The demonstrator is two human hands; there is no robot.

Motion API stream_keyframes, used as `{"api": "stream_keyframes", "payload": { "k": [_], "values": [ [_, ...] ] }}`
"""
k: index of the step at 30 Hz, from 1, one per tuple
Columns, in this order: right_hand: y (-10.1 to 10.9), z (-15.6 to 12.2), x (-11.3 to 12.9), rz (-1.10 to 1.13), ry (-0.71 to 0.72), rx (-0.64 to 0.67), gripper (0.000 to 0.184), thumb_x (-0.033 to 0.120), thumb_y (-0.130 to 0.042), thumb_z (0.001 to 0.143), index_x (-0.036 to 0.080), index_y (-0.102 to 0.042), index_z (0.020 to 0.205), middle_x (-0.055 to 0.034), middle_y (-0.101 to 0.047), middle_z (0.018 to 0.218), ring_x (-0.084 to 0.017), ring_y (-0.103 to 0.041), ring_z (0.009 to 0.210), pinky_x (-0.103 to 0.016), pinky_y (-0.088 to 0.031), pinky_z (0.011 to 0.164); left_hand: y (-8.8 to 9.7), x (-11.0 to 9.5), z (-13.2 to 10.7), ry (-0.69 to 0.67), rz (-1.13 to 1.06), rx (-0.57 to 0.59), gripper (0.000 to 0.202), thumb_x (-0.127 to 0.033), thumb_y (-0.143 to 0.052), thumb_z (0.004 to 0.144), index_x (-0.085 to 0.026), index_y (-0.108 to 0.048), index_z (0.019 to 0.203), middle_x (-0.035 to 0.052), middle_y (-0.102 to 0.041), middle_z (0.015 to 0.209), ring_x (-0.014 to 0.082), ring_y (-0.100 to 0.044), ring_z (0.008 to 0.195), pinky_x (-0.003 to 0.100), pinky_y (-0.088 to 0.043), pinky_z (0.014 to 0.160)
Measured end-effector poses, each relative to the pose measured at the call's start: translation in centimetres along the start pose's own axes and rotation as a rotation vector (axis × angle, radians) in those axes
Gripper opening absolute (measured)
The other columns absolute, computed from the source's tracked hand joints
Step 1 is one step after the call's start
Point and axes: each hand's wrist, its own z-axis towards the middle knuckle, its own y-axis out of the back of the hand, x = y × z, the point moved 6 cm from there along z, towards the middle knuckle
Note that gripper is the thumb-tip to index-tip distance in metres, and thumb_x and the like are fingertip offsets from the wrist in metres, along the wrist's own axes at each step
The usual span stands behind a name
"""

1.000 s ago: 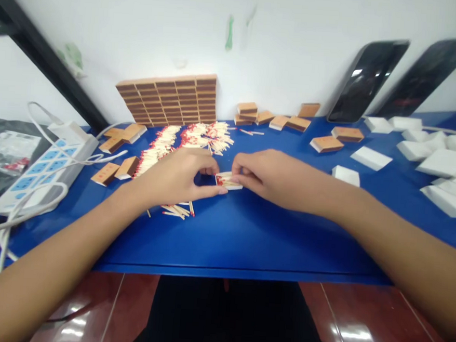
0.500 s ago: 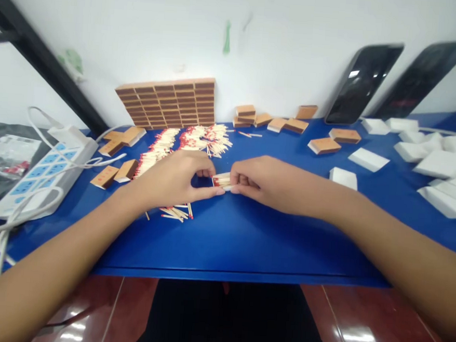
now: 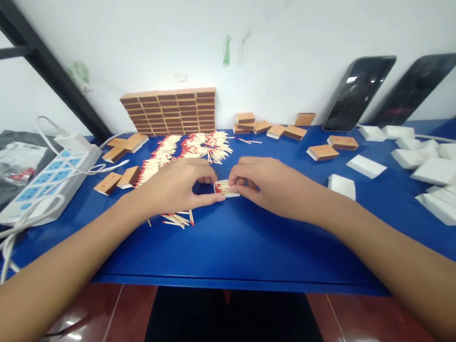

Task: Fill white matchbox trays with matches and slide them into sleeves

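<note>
A small white matchbox tray [image 3: 232, 195] filled with matches [image 3: 222, 187] lies on the blue table between my hands. My left hand [image 3: 184, 183] grips the tray's left end, thumb on the near side and fingers on the far side. The curled fingers and thumb of my right hand [image 3: 264, 181] press together on the sticks at the right end of the tray. Red-tipped loose matches [image 3: 162, 153] are heaped behind my left hand. Several more loose matches [image 3: 177, 219] lie in front of it.
A stacked block of matchboxes [image 3: 170, 109] stands against the wall. Loose brown matchboxes [image 3: 323, 152] are scattered at the back and left. White trays [image 3: 439, 170] pile up at right, near two leaning phones [image 3: 358, 94]. A power strip [image 3: 49, 182] with cables lies left.
The view has shifted slightly, so the table sits lower in the picture. My right fingers have shifted a little on the matches; the left hand keeps its hold on the tray.
</note>
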Motion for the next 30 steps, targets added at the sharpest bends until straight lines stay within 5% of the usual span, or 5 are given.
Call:
{"api": "stream_keyframes", "payload": {
  "k": [30],
  "values": [
    [-0.5, -0.1, 0.8, 0.032, -0.028, 0.1, 0.015, 0.022, -0.058, 0.104, 0.018, -0.067, 0.093, -0.0054, -0.072, 0.096, -0.018, -0.06, 0.082, -0.031, -0.037, 0.073, 0.3, 0.7, -0.1, 0.052, -0.022, 0.036, 0.035, -0.054, -0.076, 0.095, -0.02, -0.073, 0.099, 0.0029, -0.073, 0.09, 0.0192, -0.067, 0.083, 0.033, -0.049, 0.075]
  ]
}}
